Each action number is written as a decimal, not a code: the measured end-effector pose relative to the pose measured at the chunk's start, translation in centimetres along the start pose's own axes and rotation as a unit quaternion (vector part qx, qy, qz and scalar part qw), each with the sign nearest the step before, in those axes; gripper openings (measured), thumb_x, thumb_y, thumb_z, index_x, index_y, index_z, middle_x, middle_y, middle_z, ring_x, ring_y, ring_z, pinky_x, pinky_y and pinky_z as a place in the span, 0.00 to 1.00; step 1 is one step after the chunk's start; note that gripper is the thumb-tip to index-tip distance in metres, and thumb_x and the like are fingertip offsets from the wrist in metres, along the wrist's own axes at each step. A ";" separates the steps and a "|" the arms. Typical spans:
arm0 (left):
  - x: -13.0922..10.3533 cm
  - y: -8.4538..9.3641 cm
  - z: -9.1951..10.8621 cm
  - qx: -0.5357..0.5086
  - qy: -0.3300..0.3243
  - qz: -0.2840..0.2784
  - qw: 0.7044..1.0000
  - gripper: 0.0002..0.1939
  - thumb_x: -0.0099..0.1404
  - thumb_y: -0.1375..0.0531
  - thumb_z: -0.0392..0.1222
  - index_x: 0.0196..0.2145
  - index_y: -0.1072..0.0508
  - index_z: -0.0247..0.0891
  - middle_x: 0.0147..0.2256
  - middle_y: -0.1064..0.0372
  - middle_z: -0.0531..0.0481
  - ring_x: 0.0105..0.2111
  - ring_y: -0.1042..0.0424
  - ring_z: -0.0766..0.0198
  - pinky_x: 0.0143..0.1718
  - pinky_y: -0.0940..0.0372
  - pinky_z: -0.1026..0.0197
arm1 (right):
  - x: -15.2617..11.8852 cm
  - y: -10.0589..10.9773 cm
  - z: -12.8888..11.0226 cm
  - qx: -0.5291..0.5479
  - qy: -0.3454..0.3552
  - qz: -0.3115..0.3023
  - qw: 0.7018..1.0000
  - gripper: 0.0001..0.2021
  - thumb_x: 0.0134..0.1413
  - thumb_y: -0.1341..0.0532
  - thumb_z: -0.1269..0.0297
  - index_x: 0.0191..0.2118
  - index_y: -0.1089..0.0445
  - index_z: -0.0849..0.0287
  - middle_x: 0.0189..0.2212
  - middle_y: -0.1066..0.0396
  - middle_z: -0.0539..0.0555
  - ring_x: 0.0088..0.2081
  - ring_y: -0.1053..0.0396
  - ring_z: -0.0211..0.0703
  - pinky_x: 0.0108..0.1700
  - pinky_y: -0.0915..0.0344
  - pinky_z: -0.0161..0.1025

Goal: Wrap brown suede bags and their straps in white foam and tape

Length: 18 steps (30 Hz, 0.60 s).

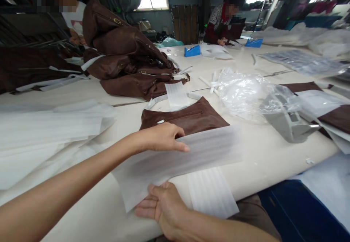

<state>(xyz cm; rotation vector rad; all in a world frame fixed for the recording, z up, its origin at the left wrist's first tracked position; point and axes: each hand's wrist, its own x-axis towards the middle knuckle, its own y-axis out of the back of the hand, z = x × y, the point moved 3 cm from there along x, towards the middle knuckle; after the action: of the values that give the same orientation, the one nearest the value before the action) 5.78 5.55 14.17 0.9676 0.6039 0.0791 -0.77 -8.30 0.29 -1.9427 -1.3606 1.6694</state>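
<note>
A brown leather-look bag [188,116] with a zip lies flat on the table in front of me. A translucent white packing sheet [210,149] covers its near part. My left hand [162,136] rests on the bag and the sheet's upper edge, thumb apart from the bent fingers, gripping nothing. Lower down, my right hand [166,203] has the sheet's near edge between thumb and fingers; part of that grip is hard to make out. Smaller white strips, one near the table edge [213,191] and one beyond the bag [176,94], stick out on either side of it.
Brown bags [123,52] are piled behind. White sheets [46,129] are stacked left. Crumpled clear plastic [243,92] and a grey tape dispenser [290,121] stand right; a blue dispenser [192,51] sits farther back. Two people, one left [75,19] and one across [221,23], are nearby.
</note>
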 end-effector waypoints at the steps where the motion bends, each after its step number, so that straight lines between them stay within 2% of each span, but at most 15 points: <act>1: 0.1 -0.3 0.0 0.050 0.001 0.017 0.999 0.11 0.60 0.37 0.49 0.34 0.24 0.39 0.30 0.26 0.51 0.33 0.29 0.59 0.34 0.41 0.63 | 0.0 0.2 -0.1 -0.021 -0.009 -0.009 1.000 0.11 0.54 0.39 0.63 0.35 0.44 0.58 0.23 0.29 0.50 0.28 0.24 0.42 0.40 0.27 0.44; 3: 0.1 -0.9 0.0 0.121 0.003 0.051 0.991 0.05 0.61 0.38 0.43 0.30 0.26 0.39 0.27 0.28 0.52 0.30 0.29 0.60 0.32 0.42 0.63 | -0.6 0.8 -0.5 -0.129 -0.057 -0.072 0.987 0.09 0.57 0.42 0.59 0.35 0.42 0.59 0.25 0.27 0.53 0.29 0.24 0.44 0.37 0.28 0.44; 4: 0.0 -1.1 0.0 0.137 0.004 0.065 0.988 0.05 0.62 0.39 0.41 0.29 0.27 0.39 0.26 0.29 0.52 0.30 0.29 0.59 0.31 0.42 0.63 | -1.3 1.2 -0.9 -0.224 -0.072 -0.110 0.966 0.10 0.59 0.44 0.58 0.34 0.41 0.59 0.26 0.27 0.54 0.28 0.24 0.44 0.35 0.29 0.43; 5: -0.1 -1.3 0.0 0.146 0.004 0.077 0.986 0.05 0.63 0.40 0.41 0.29 0.27 0.39 0.26 0.29 0.51 0.30 0.28 0.59 0.31 0.42 0.62 | -2.1 1.5 -1.6 -0.339 -0.055 -0.141 0.929 0.10 0.60 0.45 0.57 0.34 0.39 0.59 0.26 0.27 0.55 0.28 0.25 0.45 0.34 0.30 0.43; 6: -0.3 -1.5 0.1 0.153 0.004 0.086 0.985 0.05 0.63 0.40 0.41 0.30 0.28 0.39 0.26 0.28 0.51 0.30 0.27 0.58 0.30 0.42 0.62 | -2.8 1.8 -2.6 -0.462 0.003 -0.161 0.872 0.11 0.60 0.45 0.57 0.33 0.37 0.59 0.27 0.26 0.56 0.29 0.26 0.45 0.35 0.31 0.43; 7: -0.4 -1.6 0.2 0.159 0.004 0.092 0.983 0.05 0.64 0.40 0.41 0.30 0.28 0.39 0.27 0.28 0.51 0.31 0.27 0.57 0.30 0.41 0.62 | -3.5 1.9 -3.9 -0.575 0.099 -0.170 0.794 0.11 0.61 0.45 0.58 0.32 0.36 0.59 0.28 0.26 0.56 0.31 0.27 0.46 0.37 0.32 0.43; 8: -0.6 -1.7 0.3 0.164 0.006 0.098 0.982 0.05 0.64 0.40 0.40 0.31 0.28 0.39 0.27 0.28 0.50 0.32 0.26 0.56 0.30 0.40 0.61 | -4.1 1.7 -5.3 -0.661 0.217 -0.170 0.697 0.11 0.62 0.45 0.59 0.32 0.34 0.59 0.29 0.26 0.57 0.33 0.28 0.47 0.39 0.33 0.44; 10: -0.8 -2.2 0.4 0.170 0.009 0.113 0.979 0.03 0.64 0.41 0.38 0.32 0.28 0.39 0.30 0.26 0.49 0.35 0.24 0.54 0.32 0.35 0.60 | -4.3 1.1 -7.7 -0.741 0.413 -0.167 0.503 0.11 0.64 0.46 0.62 0.34 0.31 0.59 0.33 0.26 0.58 0.39 0.29 0.49 0.44 0.35 0.46; 11: -0.9 -2.6 0.4 0.169 0.003 0.126 0.978 0.03 0.64 0.41 0.37 0.33 0.28 0.39 0.33 0.24 0.47 0.37 0.23 0.53 0.35 0.33 0.58 | -3.8 0.9 -8.6 -0.754 0.465 -0.176 0.430 0.11 0.64 0.47 0.64 0.35 0.30 0.60 0.35 0.25 0.59 0.41 0.30 0.50 0.45 0.35 0.46; 12: -1.0 -3.2 0.2 0.167 -0.012 0.142 0.976 0.03 0.64 0.41 0.36 0.34 0.27 0.38 0.37 0.23 0.46 0.41 0.23 0.52 0.39 0.31 0.56 | -2.9 0.8 -9.3 -0.760 0.494 -0.195 0.376 0.11 0.64 0.47 0.66 0.38 0.28 0.60 0.37 0.25 0.60 0.42 0.30 0.50 0.46 0.35 0.46; 13: -1.1 -3.9 0.0 0.166 -0.040 0.161 0.972 0.04 0.63 0.42 0.34 0.35 0.27 0.38 0.42 0.23 0.44 0.45 0.24 0.51 0.45 0.30 0.54 | -1.8 0.8 -9.9 -0.763 0.507 -0.215 0.337 0.11 0.64 0.48 0.68 0.41 0.28 0.61 0.39 0.25 0.60 0.44 0.30 0.50 0.47 0.35 0.45; 15: -1.2 -5.7 -0.6 0.171 -0.116 0.203 0.957 0.09 0.64 0.46 0.31 0.37 0.27 0.36 0.51 0.26 0.41 0.54 0.28 0.51 0.54 0.33 0.48 | 0.4 1.1 -10.8 -0.776 0.505 -0.247 0.285 0.13 0.65 0.48 0.69 0.46 0.28 0.63 0.43 0.24 0.61 0.47 0.30 0.48 0.49 0.35 0.43; 18: -1.5 -8.1 -1.8 0.192 -0.195 0.278 0.921 0.14 0.66 0.52 0.28 0.38 0.28 0.35 0.55 0.29 0.40 0.59 0.34 0.53 0.60 0.37 0.42 | 1.8 1.6 -11.4 -0.809 0.463 -0.288 0.217 0.15 0.67 0.49 0.68 0.48 0.27 0.66 0.44 0.23 0.62 0.46 0.28 0.47 0.49 0.34 0.41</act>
<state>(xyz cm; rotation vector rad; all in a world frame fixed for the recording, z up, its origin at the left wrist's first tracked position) 1.95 1.73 7.64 1.4746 -0.0464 0.2741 9.78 -3.52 1.66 -1.2787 -2.4028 -2.0463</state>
